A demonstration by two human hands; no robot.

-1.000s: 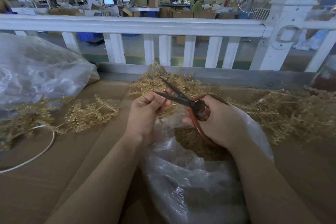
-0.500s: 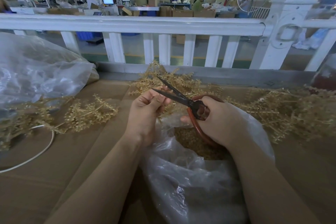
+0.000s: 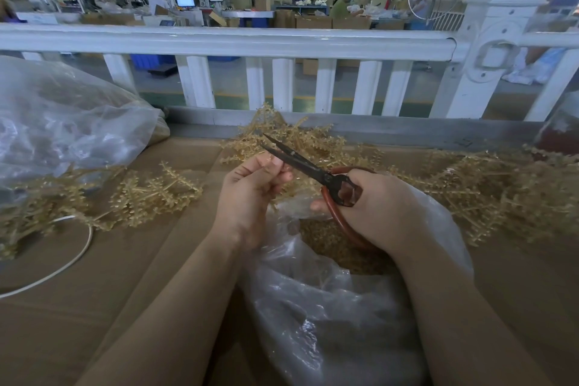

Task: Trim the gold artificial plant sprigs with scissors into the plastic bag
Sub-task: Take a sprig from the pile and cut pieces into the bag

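Two bare forearms are seen reaching up from the bottom edge of the frame over a crumpled clear plastic bag (image 3: 329,316) that lies at lower centre on a brown cardboard-covered table (image 3: 109,307). Inside the bag's open mouth, a heap of small gold trimmings (image 3: 332,247) is visible just below the hands. The right hand (image 3: 385,207) is curled round the reddish-brown loop handles of a pair of dark-bladed scissors (image 3: 313,171), whose blades are parted slightly and are pointed toward the upper left. The left hand (image 3: 250,194) is held just left of the blades, its thumb and fingers pressed together in a pinch at the blade edge; what is pinched is too small to be made out, though bits of gold sprig are glimpsed beneath the fingers. A loose pile of gold artificial plant sprigs (image 3: 150,194) is spread at the left of the frame, beside a curved white cable (image 3: 72,260), and a denser tangle of gold sprigs (image 3: 488,194) is heaped at the right. More gold sprigs (image 3: 300,141) are piled behind the scissors at centre. A second, bulky clear plastic bag (image 3: 62,125) is seen at upper left. Beyond the table's far edge, a white railing (image 3: 238,41) is stretched across the frame, and a workshop with boxes and screens is visible behind it.
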